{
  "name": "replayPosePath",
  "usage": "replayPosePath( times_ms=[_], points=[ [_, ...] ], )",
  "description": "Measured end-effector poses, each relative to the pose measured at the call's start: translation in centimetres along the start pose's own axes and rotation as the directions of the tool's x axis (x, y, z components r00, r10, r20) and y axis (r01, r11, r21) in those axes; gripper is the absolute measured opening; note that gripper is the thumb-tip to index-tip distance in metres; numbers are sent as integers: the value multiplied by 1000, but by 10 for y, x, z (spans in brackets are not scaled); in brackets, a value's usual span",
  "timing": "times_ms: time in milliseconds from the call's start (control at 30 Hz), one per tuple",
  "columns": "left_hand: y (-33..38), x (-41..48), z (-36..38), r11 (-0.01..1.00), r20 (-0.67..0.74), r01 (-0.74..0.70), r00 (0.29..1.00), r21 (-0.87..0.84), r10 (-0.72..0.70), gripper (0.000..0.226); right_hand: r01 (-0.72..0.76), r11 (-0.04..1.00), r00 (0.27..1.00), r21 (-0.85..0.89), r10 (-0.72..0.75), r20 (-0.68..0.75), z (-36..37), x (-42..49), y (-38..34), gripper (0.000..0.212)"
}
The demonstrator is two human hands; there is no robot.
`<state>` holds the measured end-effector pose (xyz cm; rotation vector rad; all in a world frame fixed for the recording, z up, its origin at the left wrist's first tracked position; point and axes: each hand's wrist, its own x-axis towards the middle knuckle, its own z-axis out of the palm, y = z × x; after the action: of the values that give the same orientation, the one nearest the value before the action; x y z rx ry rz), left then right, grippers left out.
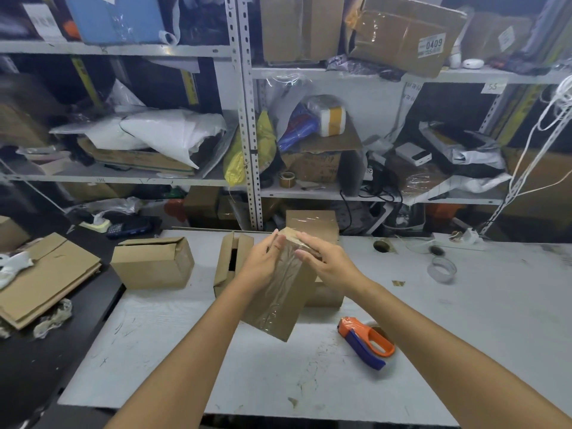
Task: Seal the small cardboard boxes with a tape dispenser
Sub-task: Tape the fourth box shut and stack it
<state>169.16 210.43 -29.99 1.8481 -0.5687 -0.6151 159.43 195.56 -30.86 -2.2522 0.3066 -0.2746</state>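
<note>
Hands pressing taped box (tilted), dispenser nearby

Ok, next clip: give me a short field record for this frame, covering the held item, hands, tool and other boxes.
held item: taped box, tilted, pressed between both hands
left hand: flat against the box's left side
right hand: fingers laid over its upper end
tape dispenser: lying on the table, untouched, right of the held box
other boxes: closed box and open box, both on the table at left
</note>
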Motion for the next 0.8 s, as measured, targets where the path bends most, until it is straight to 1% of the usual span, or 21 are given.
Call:
replayPosePath(
  times_ms=[33, 67, 133, 200, 233, 300, 333, 400, 467, 500, 600, 700, 767, 800],
  points=[
    [4, -4, -1, 1000, 0, 20, 1000, -22, -20, 48, -24, 999, 1000, 29, 24, -1, 1, -3, 1, 52],
    [5, -6, -2, 999, 3, 30, 1000, -44, -30, 48, -58, 996, 998, 69, 58, -7, 2, -7, 2, 50],
    [1, -8, -3, 998, 14, 45, 999, -32, -45, 58, -138, 973, 988, 183, 148, -45, 3, -15, 8, 46],
    [-14, -8, -4, 999, -3, 41, 999, 33, -41, 62, -214, 936, 959, 281, 257, -123, 1, -23, 17, 42],
    [-24, -9, -5, 997, -33, 53, 998, 57, -51, 61, -253, 912, 936, 323, 316, -157, -2, -27, 23, 41],
    [-44, -12, -7, 995, -84, 93, 992, 40, -89, 61, -328, 847, 870, 418, 444, -216, -9, -36, 33, 40],
    [-50, -15, -7, 993, -81, 119, 990, 6, -118, 64, -353, 811, 832, 466, 500, -239, -11, -41, 38, 40],
    [-60, -19, -2, 983, 4, 172, 985, -65, -172, 67, -383, 761, 774, 524, 574, -268, -10, -50, 44, 31],
    [-65, -23, 10, 970, 124, 207, 974, -131, -191, 60, -395, 738, 749, 547, 604, -274, -2, -57, 48, 26],
    [-68, -24, 16, 961, 156, 222, 968, -165, -196, 54, -396, 734, 745, 552, 608, -274, 3, -61, 50, 25],
    [-76, -25, 26, 954, 151, 222, 969, -201, -194, 41, -414, 739, 742, 532, 612, -273, 13, -70, 49, 22],
    [-82, -27, 25, 952, 140, 233, 968, -201, -208, 36, -431, 762, 773, 484, 588, -237, 17, -79, 55, 25],
    [-85, -32, 24, 948, 130, 246, 966, -200, -223, 36, -444, 788, 800, 426, 563, -208, 21, -82, 63, 34],
    [-87, -35, 24, 946, 121, 253, 965, -204, -232, 39, -457, 793, 808, 402, 559, -184, 22, -83, 67, 44]
  ],
)
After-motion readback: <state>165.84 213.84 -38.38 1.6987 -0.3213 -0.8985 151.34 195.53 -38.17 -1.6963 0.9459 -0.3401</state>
